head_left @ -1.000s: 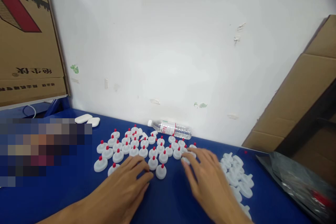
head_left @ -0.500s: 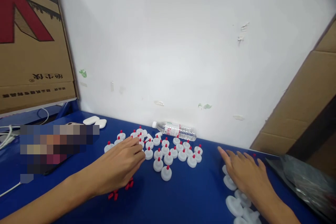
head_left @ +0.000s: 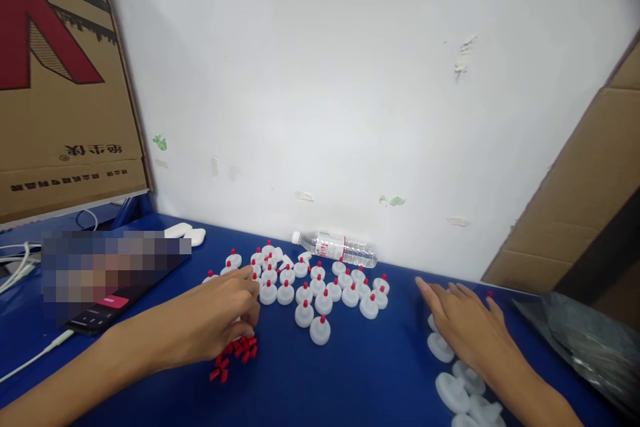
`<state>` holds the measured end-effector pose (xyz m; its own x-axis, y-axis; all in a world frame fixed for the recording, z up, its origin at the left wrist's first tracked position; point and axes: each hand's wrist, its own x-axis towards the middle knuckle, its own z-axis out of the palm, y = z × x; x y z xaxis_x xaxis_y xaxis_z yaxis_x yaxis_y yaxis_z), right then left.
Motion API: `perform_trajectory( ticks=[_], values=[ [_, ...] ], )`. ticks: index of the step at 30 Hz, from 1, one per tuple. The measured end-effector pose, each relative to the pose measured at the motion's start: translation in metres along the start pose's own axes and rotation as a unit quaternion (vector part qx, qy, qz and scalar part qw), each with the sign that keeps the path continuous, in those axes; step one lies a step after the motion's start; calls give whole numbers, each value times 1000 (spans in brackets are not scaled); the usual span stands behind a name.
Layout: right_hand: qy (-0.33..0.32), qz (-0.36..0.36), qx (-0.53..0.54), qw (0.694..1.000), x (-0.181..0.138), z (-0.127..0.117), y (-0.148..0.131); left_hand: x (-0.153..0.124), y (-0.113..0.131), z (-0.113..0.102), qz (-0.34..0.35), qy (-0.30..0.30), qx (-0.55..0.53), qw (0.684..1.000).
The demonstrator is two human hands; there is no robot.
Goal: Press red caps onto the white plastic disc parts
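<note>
Several white plastic caps with red tips stand in rows on the blue table. My left hand hovers over a small heap of loose red plugs, fingers curled down, beside the left end of the rows; what the fingertips hold is hidden. My right hand lies flat, fingers spread, on a pile of plain white caps at the right.
A clear water bottle lies against the white wall. A large cardboard box stands at the left, another at the right. A phone with a cable lies at the left. A dark plastic bag sits at the far right.
My right hand moved from the capped rows rightward onto the plain white caps. My left hand shifted left and down over the red plugs, which are now uncovered.
</note>
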<state>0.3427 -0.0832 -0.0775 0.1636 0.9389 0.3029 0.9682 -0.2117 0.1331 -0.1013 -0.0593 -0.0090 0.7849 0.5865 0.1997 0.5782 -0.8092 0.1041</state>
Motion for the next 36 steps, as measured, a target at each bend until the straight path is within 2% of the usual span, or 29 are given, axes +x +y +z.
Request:
perform_trajectory(
  ticks=[7,10,14,18,22,26,29,30,32,33,35,36],
  values=[
    [1,5,59,998,4,-2,1,4,6,2,-4,-13,-13,1000],
    [-9,-5,60,998,4,-4,4,3,5,8,-3,-8,-12,1000],
    [-38,20,78,996,5,0,6,3,7,12,-9,12,-8,1000],
    [-51,31,106,993,7,-1,3,9,14,9,-2,56,-9,998],
    [-2,12,125,992,7,-16,0,12,15,10,36,143,-3,989],
    [85,-44,163,982,3,-39,-13,13,12,13,69,185,-16,980],
    [164,-115,197,960,-11,-53,-40,17,18,13,76,208,-71,973],
    [232,-174,215,932,-18,-56,-51,19,21,14,72,218,-101,968],
    [300,-283,230,881,-34,-60,-77,21,28,18,62,235,-167,956],
    [308,-325,238,862,-43,-59,-89,21,31,20,56,241,-196,949],
    [272,-387,252,844,-61,-54,-113,19,36,26,46,245,-245,937],
    [248,-373,280,849,-69,-49,-122,17,38,30,40,245,-266,932]
  ],
)
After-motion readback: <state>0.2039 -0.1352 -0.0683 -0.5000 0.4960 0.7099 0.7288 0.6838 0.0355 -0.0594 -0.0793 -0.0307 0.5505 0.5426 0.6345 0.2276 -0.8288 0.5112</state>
